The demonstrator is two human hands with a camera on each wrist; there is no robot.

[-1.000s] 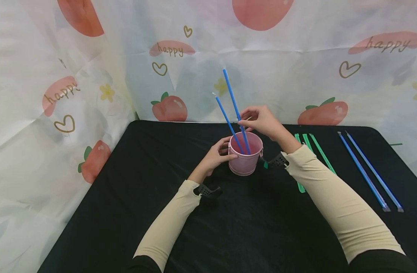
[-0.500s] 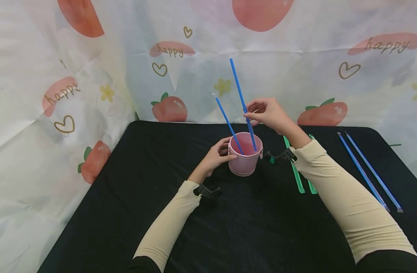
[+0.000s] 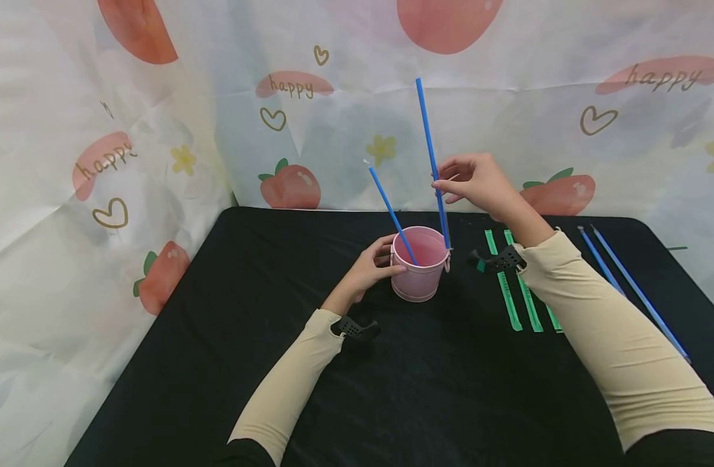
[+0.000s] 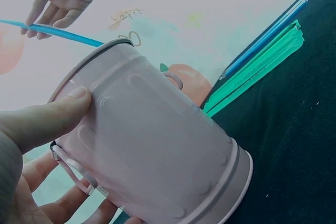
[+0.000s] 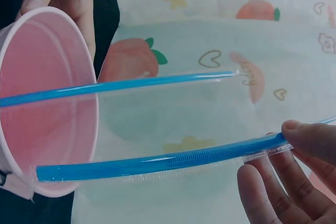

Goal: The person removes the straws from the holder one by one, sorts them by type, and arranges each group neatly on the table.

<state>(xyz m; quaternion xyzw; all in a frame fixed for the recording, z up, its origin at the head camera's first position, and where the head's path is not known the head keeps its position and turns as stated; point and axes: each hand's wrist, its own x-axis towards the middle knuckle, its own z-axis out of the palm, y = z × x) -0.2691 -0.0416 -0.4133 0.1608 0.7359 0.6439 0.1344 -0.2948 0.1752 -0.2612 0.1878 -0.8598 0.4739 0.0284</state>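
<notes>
My left hand (image 3: 365,269) grips a small pink bucket (image 3: 415,283) by its left side, thumb at the front near the rim and fingers behind, as the left wrist view shows. One blue straw (image 3: 384,196) in a clear wrapper leans inside it, its upper end sticking out to the left. My right hand (image 3: 472,183) pinches a second wrapped blue straw (image 5: 131,167) between thumb and fingers, up and to the right of the bucket. That straw stands nearly upright, its ribbed bend visible in the right wrist view; its lower end overlaps the bucket's right rim in the head view.
Several green-wrapped strips (image 3: 510,301) lie side by side on the black tablecloth (image 3: 438,383), partly under my right forearm. Farther right are two blue straws (image 3: 639,292), partly covered by the sleeve. A printed cloth backdrop (image 3: 345,130) rises behind the table.
My right hand has moved up and to the right, drawing its straw from inside the bucket to the right rim. The left hand, bucket and leaning straw have stayed put.
</notes>
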